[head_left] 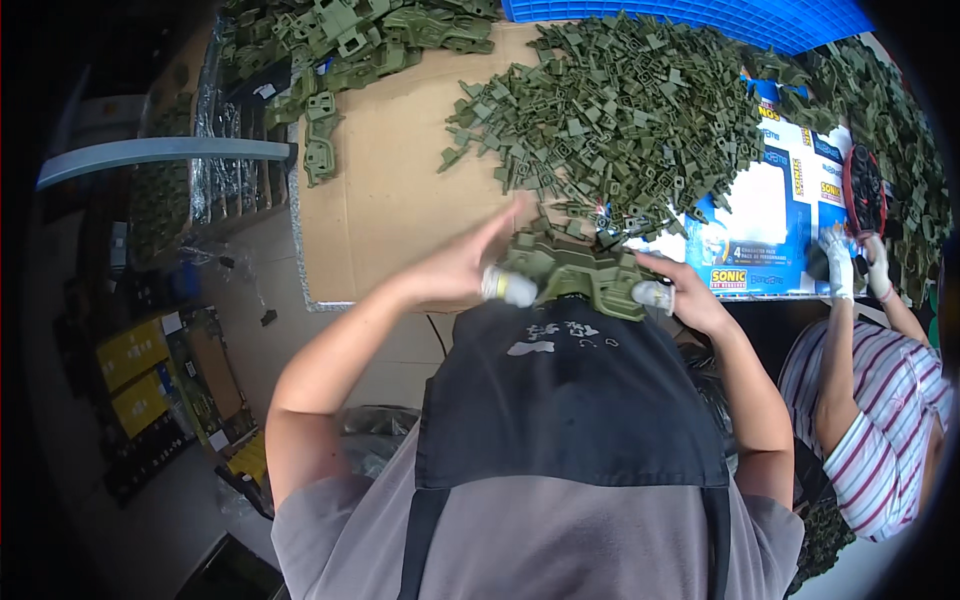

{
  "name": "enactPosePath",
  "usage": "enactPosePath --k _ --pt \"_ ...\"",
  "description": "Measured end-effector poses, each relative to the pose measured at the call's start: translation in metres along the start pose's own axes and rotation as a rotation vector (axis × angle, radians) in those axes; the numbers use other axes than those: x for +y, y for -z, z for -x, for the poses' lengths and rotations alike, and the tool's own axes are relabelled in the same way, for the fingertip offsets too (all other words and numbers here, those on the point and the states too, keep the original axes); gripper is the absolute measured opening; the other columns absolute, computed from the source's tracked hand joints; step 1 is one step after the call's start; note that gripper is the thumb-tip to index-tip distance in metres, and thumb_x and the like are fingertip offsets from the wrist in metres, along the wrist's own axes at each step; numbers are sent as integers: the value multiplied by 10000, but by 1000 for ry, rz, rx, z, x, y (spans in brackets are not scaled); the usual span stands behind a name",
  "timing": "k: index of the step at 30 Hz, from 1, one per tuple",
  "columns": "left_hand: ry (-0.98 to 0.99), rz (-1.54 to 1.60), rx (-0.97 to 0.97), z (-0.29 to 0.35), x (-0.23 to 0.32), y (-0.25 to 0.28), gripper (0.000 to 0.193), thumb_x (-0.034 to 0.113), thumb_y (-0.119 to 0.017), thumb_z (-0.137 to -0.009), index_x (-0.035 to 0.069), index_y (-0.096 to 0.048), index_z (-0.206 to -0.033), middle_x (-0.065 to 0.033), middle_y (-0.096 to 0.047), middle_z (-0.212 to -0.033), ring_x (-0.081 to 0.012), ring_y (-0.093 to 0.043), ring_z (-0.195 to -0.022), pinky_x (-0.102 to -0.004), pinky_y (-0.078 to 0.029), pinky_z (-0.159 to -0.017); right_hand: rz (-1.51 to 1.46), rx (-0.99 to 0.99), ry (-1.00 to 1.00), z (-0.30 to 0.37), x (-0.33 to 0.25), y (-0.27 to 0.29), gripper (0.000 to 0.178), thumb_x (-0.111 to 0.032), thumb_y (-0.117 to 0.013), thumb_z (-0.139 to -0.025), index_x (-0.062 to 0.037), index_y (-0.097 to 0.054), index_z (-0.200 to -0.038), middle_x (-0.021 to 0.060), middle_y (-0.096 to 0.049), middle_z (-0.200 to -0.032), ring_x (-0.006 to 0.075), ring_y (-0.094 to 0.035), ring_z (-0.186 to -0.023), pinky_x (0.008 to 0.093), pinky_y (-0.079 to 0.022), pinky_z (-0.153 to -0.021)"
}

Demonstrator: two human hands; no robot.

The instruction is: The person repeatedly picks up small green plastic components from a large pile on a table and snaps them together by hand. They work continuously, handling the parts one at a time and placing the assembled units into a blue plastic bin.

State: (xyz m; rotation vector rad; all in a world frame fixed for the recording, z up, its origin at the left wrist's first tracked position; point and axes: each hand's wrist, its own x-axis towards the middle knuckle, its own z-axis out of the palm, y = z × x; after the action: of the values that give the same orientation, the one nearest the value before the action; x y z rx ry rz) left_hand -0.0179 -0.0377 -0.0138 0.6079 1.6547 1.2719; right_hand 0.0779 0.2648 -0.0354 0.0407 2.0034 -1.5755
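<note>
At the table's near edge, an olive-green molded plastic part [590, 272] with a stepped, angular shape lies between my hands, just beyond the black apron. My left hand [465, 265] is around its left end, its thumb wrapped in white and its fingers reaching along the far side, slightly blurred. On the right end, my right hand [690, 295] grips the part with bent fingers; a white wrap covers a digit there too. Right behind the part spreads a big heap of small olive-green plastic pieces [620, 120]. Some of these overlap its far side in the picture.
Larger green parts [350, 40] are piled at the far left on brown cardboard [400, 150]. A blue plastic crate [690, 20] stands at the back. To the right, a gloved co-worker [860, 420] works over a blue-and-white printed sheet [765, 230]. A grey bar [170, 148] juts out left.
</note>
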Motion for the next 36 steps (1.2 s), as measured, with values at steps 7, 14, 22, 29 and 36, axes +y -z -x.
enactPosePath --k 7,14,22,29,36 --pt "40 88 231 9 -14 -39 704 78 -685 -750 89 -316 -1349 -69 -375 -1346 -195 -424 -1183 -336 -383 -958 387 218 352 -4 -68 -15 583 -233 -660 -759 -64 -426 -1265 199 -514 -1171 349 -446 -1144 398 -313 -1007" --pt "-7 -133 345 6 -10 -50 615 47 -635 -708 71 -402 -1277 -163 -474 -1209 -310 -474 -1131 -361 -393 -934 569 -57 390 -39 -69 -48 597 -244 -631 -787 -88 -372 -1301 222 -539 -1109 354 -547 -1011 404 -465 -839" --pt "69 -379 323 1 -4 -58 621 124 -659 -753 96 -379 -1306 -122 -482 -1231 -236 -475 -1141 -353 -395 -937 517 -270 358 -58 -53 -25 730 -11 -625 -659 -142 -374 -1332 156 -486 -1251 328 -476 -1131 379 -360 -986" --pt "-549 77 564 -30 15 -36 857 200 -648 -776 16 -94 -1404 -164 -127 -1456 -302 -165 -1337 -403 -183 -1068 -562 284 455 -33 -61 -13 739 -103 -704 -710 -46 -330 -1345 70 -390 -1351 161 -472 -1133 283 -383 -930" --pt "-393 -306 270 -33 38 -49 615 166 -579 -798 86 -333 -1356 -161 -448 -1299 -307 -433 -1196 -369 -323 -991 210 156 610 -1 -81 8 726 -97 -692 -679 -103 -366 -1329 151 -411 -1318 320 -346 -1250 386 -309 -1014"
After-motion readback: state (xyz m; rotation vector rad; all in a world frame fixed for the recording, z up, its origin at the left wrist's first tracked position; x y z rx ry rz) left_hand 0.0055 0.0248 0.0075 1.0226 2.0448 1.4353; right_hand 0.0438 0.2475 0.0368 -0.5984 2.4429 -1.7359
